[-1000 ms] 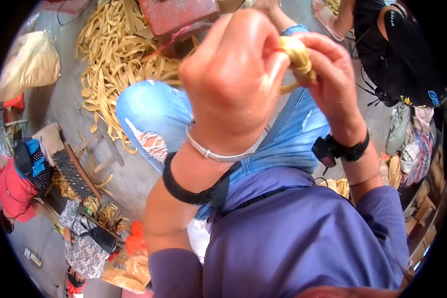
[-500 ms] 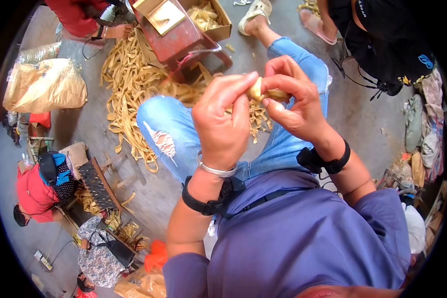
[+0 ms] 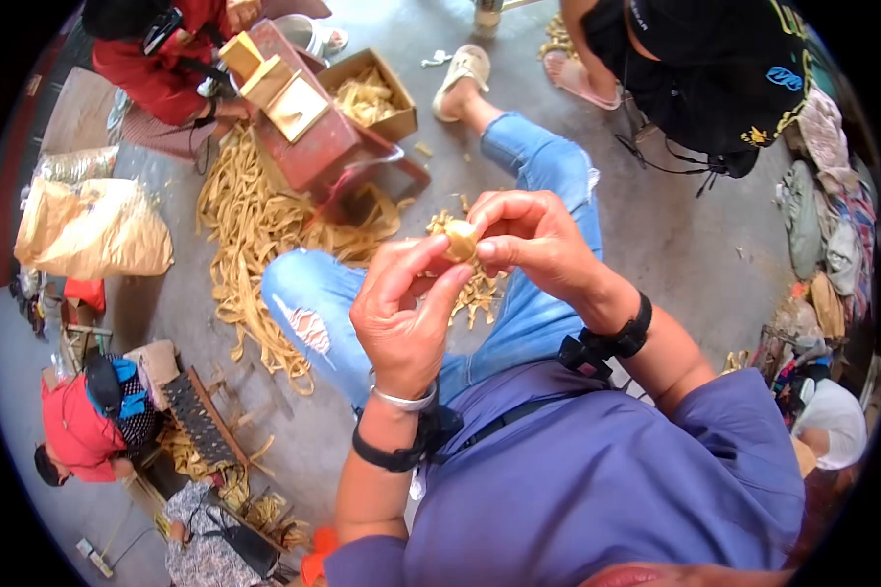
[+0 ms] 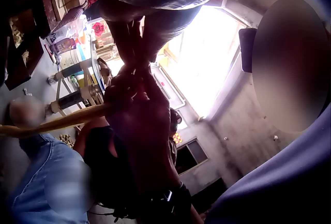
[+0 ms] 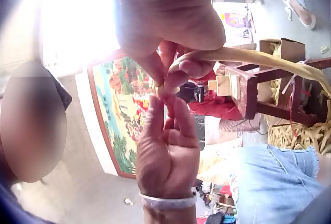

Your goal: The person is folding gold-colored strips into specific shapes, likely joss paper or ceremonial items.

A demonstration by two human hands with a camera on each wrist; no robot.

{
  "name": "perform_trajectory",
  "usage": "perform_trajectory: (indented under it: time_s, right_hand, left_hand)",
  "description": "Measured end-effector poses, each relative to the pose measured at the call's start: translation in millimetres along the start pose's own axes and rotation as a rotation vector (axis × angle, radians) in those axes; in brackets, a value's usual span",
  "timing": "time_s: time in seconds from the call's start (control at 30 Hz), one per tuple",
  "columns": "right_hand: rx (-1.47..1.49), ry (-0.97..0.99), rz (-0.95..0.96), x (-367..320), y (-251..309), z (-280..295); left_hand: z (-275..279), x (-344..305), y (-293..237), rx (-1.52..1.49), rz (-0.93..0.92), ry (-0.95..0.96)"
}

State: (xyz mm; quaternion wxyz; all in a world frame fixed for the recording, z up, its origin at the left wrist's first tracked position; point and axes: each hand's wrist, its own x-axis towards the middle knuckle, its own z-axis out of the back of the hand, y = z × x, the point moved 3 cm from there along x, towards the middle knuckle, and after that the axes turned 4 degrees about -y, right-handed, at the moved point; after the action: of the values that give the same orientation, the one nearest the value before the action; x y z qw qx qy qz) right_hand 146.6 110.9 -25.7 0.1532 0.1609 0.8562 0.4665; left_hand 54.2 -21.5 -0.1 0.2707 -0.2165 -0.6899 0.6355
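Note:
A small yellow folded piece (image 3: 460, 241) is between both hands in the head view. My right hand (image 3: 543, 245) pinches it between thumb and index finger, its other fingers bent. From the left, my left hand (image 3: 401, 311) holds the piece at the fingertips. The right wrist view shows the left hand (image 5: 168, 157) below the right hand (image 5: 170, 17), and a pale yellow strip (image 5: 258, 57) running rightward from the right hand's fingers. In the left wrist view the hands are dark, and the strip (image 4: 67, 120) extends left; finger detail is hidden there.
Yellow strips (image 3: 255, 245) lie heaped on the floor beside a red stool (image 3: 313, 147) bearing wooden blocks. An open cardboard box (image 3: 396, 122) stands behind it. A person in red (image 3: 147, 68) sits at upper left, another in black (image 3: 695, 88) at upper right.
Both hands have come down and closer to the body, with the piece between them. The left hand has turned from showing its back, and the head view has shifted to show more of the stool.

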Motion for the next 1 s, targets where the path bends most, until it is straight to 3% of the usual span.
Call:
perform_trajectory:
  time_s: [0.13, 0.23, 0.3, 0.37, 0.5, 0.6, 0.7, 0.73, 0.87, 1.0]
  right_hand:
    - [0.048, 0.048, -0.060, 0, -8, -1]
    - [-0.044, 0.175, -0.045, 1, -7, -4]
    - [-0.420, 0.162, 0.093, 1, 7, -1]
    - [-0.590, 0.128, 0.205, 5, 14, 2]
    - [-0.605, 0.077, 0.250, 10, 16, -3]
    - [-0.593, 0.049, 0.197, 12, 10, -4]
    - [-0.512, -0.028, 0.229, 20, 4, -3]
    - [-0.463, -0.017, 0.207, 22, 0, -2]
    - [-0.447, -0.005, 0.153, 29, -2, -13]
    - [-0.634, 0.046, 0.222, 40, -3, -7]
  left_hand:
    - [9, 1, 13, -0.042, 0.365, 0.163]
    - [16, 6, 4, 0.004, 0.238, 0.225]
    - [26, 11, -5, -0.103, 0.317, 0.177]
    - [40, 16, -6, -0.195, 0.299, 0.161]
    - [52, 15, 1, -0.374, 0.318, 0.085]
    - [60, 19, 7, -0.369, 0.349, 0.096]
    - [59, 29, -4, -0.343, 0.373, -0.026]
    - [56, 31, -9, -0.235, 0.328, -0.047]
    - [66, 38, 4, 0.340, 0.054, 0.168]
    - [78, 44, 10, 0.343, 0.223, 0.198]
